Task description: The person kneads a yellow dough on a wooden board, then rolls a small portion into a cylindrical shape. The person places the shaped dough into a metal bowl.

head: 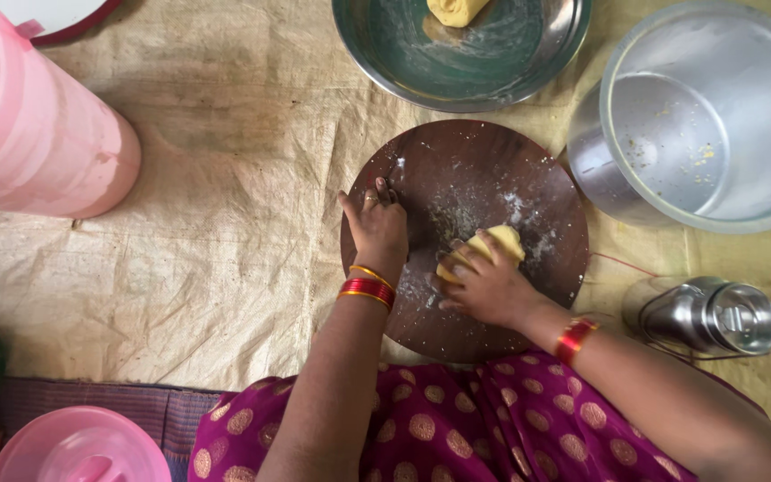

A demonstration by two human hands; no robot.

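Observation:
A round dark wooden board (484, 161), dusted with flour, lies on a cloth-covered floor in front of me. My right hand (485, 286) presses and grips a yellow lump of dough (501, 243) on the board's near right part. My left hand (377, 228) rests on the board's left side, fingers curled, seemingly holding a small dark object that I cannot make out. Both wrists wear red and gold bangles.
A steel plate (528, 62) with another piece of dough (457, 9) sits beyond the board. A large metal pot (716, 107) stands at right, a small steel lidded can (716, 314) below it. A pink jug (29, 134) stands at left, a pink lid (78, 444) at bottom left.

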